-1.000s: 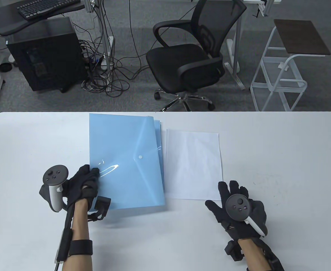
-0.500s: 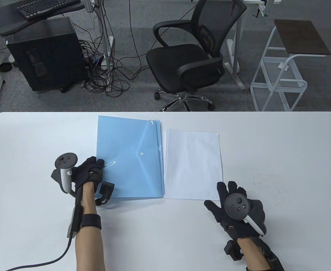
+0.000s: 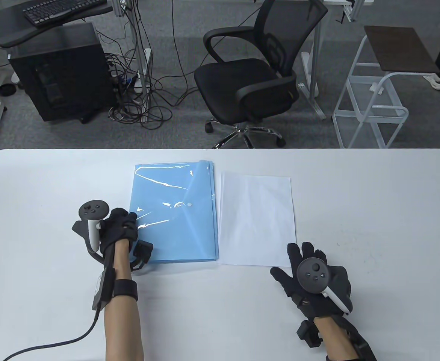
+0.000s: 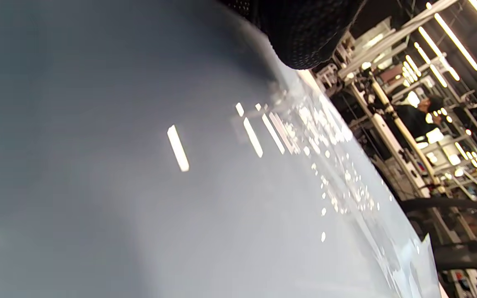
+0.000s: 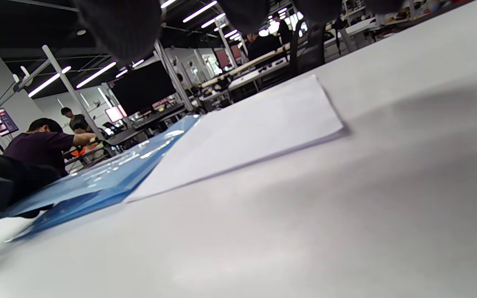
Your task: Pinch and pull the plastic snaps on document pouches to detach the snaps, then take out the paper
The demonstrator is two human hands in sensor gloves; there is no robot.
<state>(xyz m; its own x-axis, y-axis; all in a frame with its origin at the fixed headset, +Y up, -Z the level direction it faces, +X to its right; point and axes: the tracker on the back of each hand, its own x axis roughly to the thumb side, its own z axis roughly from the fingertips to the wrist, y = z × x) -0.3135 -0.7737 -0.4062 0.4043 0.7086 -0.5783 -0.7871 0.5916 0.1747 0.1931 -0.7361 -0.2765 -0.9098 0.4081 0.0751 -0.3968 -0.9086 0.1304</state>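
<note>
A stack of blue document pouches (image 3: 174, 222) lies on the white table (image 3: 374, 210), and the top one shows a white snap (image 3: 189, 205) holding its flap shut. My left hand (image 3: 126, 222) pinches the top pouch at its left edge, thumb on top. The left wrist view is filled by that glossy pouch (image 4: 205, 198), with one gloved fingertip (image 4: 304, 37) on it. A white paper sheet (image 3: 255, 218) lies right of the stack. My right hand (image 3: 303, 256) rests flat and open on the table just below the sheet's lower right corner. The right wrist view shows the paper (image 5: 255, 136) and the pouches (image 5: 97, 182) beyond.
Past the table's far edge stand a black office chair (image 3: 250, 75), a white side rack (image 3: 374, 109) and a dark computer case (image 3: 58, 75) with cables. A person's leg shows at the top right. People sit at desks in the wrist views' background.
My left hand has carried the top pouch up and to the right, squaring it onto the stack. The right hand has stayed put.
</note>
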